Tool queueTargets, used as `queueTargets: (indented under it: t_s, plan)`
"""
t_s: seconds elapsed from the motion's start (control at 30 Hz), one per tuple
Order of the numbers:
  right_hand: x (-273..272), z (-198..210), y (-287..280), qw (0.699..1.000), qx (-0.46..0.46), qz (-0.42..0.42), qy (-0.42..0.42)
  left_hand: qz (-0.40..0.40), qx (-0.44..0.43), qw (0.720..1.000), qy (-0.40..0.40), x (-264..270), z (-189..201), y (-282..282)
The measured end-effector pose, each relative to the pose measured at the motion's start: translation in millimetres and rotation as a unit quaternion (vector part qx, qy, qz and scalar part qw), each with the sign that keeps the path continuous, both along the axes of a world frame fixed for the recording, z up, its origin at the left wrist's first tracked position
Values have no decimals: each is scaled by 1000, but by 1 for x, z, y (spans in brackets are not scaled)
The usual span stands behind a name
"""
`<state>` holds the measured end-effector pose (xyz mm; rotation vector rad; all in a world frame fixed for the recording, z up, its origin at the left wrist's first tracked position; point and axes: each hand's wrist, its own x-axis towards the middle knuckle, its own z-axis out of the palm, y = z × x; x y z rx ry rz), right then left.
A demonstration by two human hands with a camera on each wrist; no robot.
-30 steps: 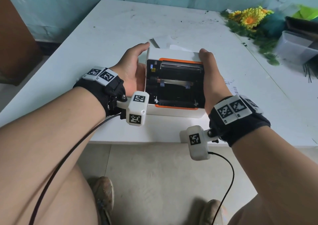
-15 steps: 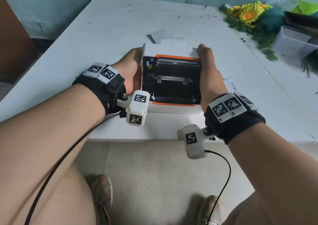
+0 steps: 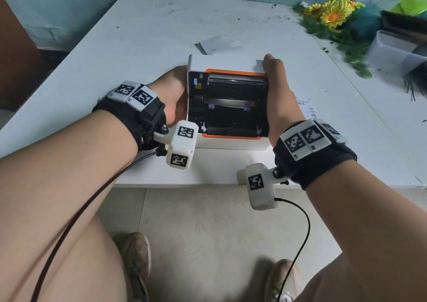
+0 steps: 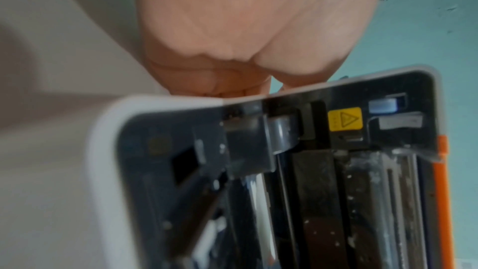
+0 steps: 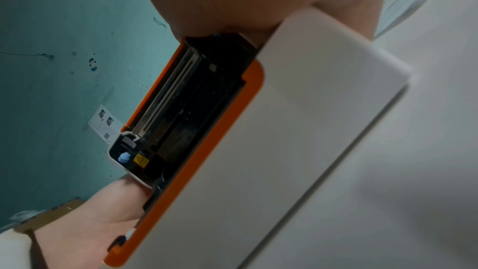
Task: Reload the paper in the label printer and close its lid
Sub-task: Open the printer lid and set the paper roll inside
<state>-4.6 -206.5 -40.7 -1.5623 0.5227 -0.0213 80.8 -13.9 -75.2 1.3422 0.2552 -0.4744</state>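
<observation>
The label printer (image 3: pixel 227 107) sits on the white table (image 3: pixel 143 38), close to its near edge, lid raised; the black paper bay faces up and no roll is visible in it. The left hand (image 3: pixel 172 93) clasps the printer's left wall, fingers curled behind it. The right hand (image 3: pixel 276 98) clasps the right wall, thumb laid along the orange rim (image 3: pixel 233 71). Both hands are occupied, so neither is free for paper.

Governing relation: the bay's long axis runs left to right, directly between the 2 grips. A grey sheet (image 3: pixel 217 45) lies on the table beyond the printer; a printed label (image 3: pixel 305 104) lies just right of it, nearer the right hand.

The head view hides the fingers. The left wrist view shows the yellow warning sticker (image 4: pixel 345 119) and knuckles folded behind the wall. The right wrist view shows the lid's inner rollers.
</observation>
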Motion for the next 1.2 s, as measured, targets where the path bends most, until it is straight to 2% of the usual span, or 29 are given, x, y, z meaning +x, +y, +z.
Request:
queueTargets:
  t_s: [0.3,0.53,0.67,0.87,1.2]
  plan:
    - [2,-1,0,1000,-3,4,-7,-24,35,999,19,6,-3,5]
    - [4,-3,-1,1000,19,-5,-1,-29,-39,995,-84,-30,34,-9]
    - [4,-5,2,1000,14,-23,-4,-69,-13,992,-105,-37,34,-13]
    - [7,-7,6,998,12,-61,-6,-40,30,993,-111,-31,33,-18]
    - [1,-4,6,998,50,-38,-12,-57,34,992,-108,-36,35,-16]
